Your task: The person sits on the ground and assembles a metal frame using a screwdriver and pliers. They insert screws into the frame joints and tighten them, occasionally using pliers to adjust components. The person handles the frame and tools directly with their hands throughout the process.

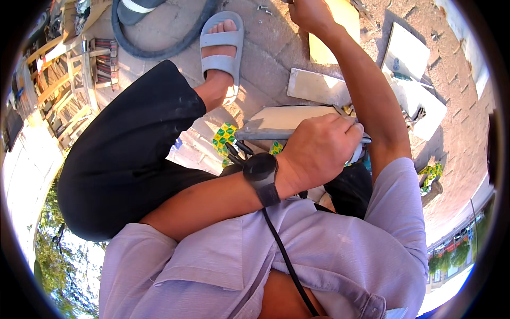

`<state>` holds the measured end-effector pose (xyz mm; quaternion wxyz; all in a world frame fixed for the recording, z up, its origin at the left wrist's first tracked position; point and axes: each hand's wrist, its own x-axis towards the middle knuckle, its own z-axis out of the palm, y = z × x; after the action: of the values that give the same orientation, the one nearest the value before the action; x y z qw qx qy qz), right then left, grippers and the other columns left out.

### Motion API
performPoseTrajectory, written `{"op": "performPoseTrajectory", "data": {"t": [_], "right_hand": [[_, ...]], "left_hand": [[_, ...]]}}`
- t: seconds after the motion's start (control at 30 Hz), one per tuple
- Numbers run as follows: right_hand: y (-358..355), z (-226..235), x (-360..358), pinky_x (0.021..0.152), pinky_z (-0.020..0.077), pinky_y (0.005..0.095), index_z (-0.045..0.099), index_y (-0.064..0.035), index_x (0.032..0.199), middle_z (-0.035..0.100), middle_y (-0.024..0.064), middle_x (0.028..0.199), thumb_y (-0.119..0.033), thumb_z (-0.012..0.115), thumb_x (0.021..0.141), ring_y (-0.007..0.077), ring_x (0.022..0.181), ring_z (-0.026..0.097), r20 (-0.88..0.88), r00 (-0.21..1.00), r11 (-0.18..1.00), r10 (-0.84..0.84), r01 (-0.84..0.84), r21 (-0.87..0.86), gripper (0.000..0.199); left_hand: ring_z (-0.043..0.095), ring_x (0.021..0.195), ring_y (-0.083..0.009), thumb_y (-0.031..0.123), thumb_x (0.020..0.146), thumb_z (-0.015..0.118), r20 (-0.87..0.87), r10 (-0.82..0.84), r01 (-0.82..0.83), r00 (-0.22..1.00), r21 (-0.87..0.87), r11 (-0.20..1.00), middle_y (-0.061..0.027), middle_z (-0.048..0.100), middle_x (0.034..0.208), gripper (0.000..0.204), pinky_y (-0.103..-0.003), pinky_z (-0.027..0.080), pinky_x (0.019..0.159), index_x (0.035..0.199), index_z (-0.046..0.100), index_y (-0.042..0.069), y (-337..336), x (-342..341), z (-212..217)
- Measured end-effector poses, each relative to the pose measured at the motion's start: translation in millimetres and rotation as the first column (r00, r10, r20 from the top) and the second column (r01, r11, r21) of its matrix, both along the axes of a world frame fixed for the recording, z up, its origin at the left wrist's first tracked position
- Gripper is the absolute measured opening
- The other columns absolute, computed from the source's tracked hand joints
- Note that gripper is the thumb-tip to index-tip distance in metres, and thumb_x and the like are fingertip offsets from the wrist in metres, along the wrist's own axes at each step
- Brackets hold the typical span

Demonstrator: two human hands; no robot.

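My left hand (325, 149), with a black watch on the wrist, is closed at the right end of a flat beige panel with a grey metal edge (281, 118). Its fingers curl over that end, where a short grey bar tip (365, 140) sticks out. My right hand (311, 15) reaches far forward to the top of the view, beside a yellow board (344, 32). Those fingers are closed and partly cut off by the view's edge; what they hold cannot be made out. Black handle-like pieces (237, 151) and yellow-green patterned wrapping (225, 134) lie near the panel's left end.
A pale board (317, 86) lies beyond the panel. White panels (406, 52) rest on the paving to the right. A black tyre or hose ring (154, 54) lies by my sandalled foot (222, 40). Wooden frames (71, 80) stand at left. Small screws (264, 9) lie ahead.
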<state>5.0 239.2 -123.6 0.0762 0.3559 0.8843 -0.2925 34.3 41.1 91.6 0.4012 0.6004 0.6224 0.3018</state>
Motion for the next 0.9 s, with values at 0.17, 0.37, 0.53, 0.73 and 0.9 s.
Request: {"op": "performPoseTrajectory", "data": {"t": [0.17,0.37,0.53,0.73,0.9], "right_hand": [[-18,4,35,0.086,0.0558,0.046,0.073,-0.0059,0.107,0.074,0.0179,0.103,-0.015,0.061,0.09,0.0384,0.097,0.07,-0.169,0.984,0.998,-0.064,0.059,-0.036,0.023],[-39,-1,62,0.086,0.0558,0.0449,0.074,-0.0073,0.107,0.074,0.0167,0.101,-0.017,0.063,0.091,0.036,0.097,0.07,-0.186,0.976,0.988,-0.113,0.09,-0.127,0.022],[-56,3,78,0.088,0.0558,0.0439,0.074,-0.0073,0.108,0.075,0.0165,0.099,-0.019,0.064,0.091,0.0358,0.096,0.071,-0.32,0.917,0.954,-0.239,0.161,-0.252,0.023],[-44,16,129,0.089,0.0556,0.0459,0.073,-0.008,0.108,0.074,0.015,0.105,-0.021,0.066,0.089,0.0366,0.099,0.07,-0.181,0.844,0.858,-0.505,0.466,-0.217,0.024],[7,13,149,0.09,0.0555,0.0475,0.069,-0.008,0.11,0.066,0.015,0.117,-0.017,0.066,0.086,0.0375,0.108,0.067,-0.218,0.718,0.66,-0.661,0.695,0.285,0.026]], "left_hand": [[0.07,0.089,-0.0308,0.014,0.075,0.077,0.018,0.024,-0.023,1.0,-0.022,0.999,-0.0137,0.07,0.098,0.036,-0.04,0.057,0.075,0.107,0.068,0.0,-6,7,4],[0.071,0.093,-0.0316,0.007,0.077,0.073,-0.003,0.039,-0.039,0.999,0.019,0.999,-0.0146,0.073,0.102,0.031,-0.041,0.058,0.078,0.107,0.07,0.001,-9,14,8],[0.071,0.096,-0.0344,0.004,0.08,0.072,-0.028,0.012,-0.011,1.0,0.032,0.999,-0.0164,0.073,0.104,0.032,-0.042,0.058,0.083,0.112,0.07,0.002,-11,16,5],[0.07,0.099,-0.0361,0.003,0.08,0.072,-0.028,-0.017,0.017,0.999,-0.003,1.0,-0.0175,0.073,0.109,0.034,-0.043,0.057,0.084,0.114,0.069,0.001,-9,17,9],[0.07,0.099,-0.0362,0.002,0.079,0.073,-0.038,-0.014,0.014,0.999,-0.007,1.0,-0.0172,0.073,0.109,0.035,-0.043,0.057,0.084,0.114,0.069,0.001,-4,15,10]]}}
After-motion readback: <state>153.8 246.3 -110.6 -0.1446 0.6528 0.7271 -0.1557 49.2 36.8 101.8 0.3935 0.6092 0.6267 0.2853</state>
